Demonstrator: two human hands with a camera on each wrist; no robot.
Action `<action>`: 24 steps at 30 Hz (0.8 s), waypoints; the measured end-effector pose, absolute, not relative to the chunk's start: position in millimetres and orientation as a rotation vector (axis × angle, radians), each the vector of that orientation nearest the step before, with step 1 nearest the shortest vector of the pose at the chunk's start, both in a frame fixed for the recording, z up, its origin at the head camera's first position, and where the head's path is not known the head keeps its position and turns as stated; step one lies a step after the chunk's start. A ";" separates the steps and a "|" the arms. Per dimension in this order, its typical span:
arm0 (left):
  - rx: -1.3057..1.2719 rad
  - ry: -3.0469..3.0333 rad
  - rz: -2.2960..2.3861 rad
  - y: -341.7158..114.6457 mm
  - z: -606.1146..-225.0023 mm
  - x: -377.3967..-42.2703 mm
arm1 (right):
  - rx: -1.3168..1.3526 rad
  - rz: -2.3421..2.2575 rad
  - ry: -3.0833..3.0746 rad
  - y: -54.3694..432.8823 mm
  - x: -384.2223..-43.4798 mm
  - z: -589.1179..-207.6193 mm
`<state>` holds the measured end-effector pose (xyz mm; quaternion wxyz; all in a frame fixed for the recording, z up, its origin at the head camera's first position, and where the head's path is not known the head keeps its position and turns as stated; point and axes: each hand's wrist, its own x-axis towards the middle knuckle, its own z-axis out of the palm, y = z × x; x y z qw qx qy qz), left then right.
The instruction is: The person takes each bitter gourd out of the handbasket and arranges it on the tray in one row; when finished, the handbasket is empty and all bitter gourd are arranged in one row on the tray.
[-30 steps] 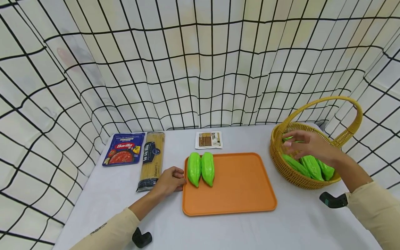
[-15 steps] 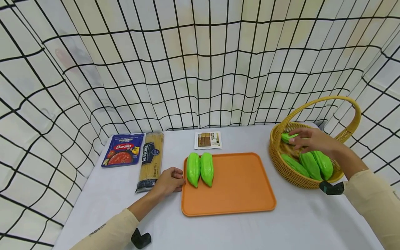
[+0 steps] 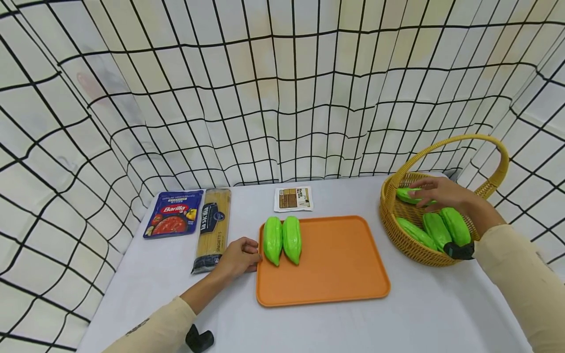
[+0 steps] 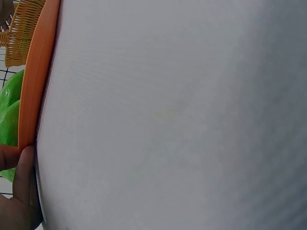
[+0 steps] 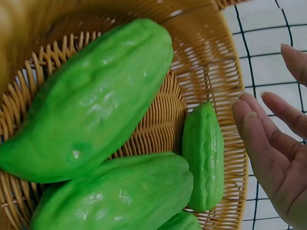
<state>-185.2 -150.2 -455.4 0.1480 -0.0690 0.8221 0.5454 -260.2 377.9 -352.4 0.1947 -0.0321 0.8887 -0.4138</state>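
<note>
While left hand (image 3: 238, 256) pinched orange tray (image 3: 337, 264), right hand (image 3: 443, 194) hung over wicker basket (image 3: 394, 236)
Right fingers were spread near green gourds (image 3: 416, 233) in basket; two other gourds (image 3: 273, 241) lay side by side on tray

A white table (image 3: 318, 328) stretches beneath the left hand (image 3: 240, 257) and right hand (image 3: 443, 193) and on towards the person. Beyond both hands rises a pale backdrop (image 3: 284, 59) with faint yellow and pinkish blurs, crossed by black grid netting (image 3: 294, 36) that also lines either side. Light is soft and even.
</note>
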 end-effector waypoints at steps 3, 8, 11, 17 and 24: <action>-0.212 2.365 1.565 -150.7 -456.9 -185.9 | -0.073 -1.142 2.486 381.6 -266.4 -356.2; -0.214 2.359 1.569 -151.3 -458.9 -187.1 | -0.022 -1.125 2.438 385.2 -275.7 -361.0; -0.209 2.363 1.571 -152.0 -459.1 -187.0 | -0.021 -1.112 2.401 386.6 -279.8 -363.1; -0.211 2.372 1.565 -151.3 -457.9 -185.6 | -0.037 -1.086 2.367 387.0 -285.1 -368.5; -0.202 2.373 1.576 -152.5 -457.6 -184.9 | 0.002 -1.069 2.355 386.1 -291.7 -378.2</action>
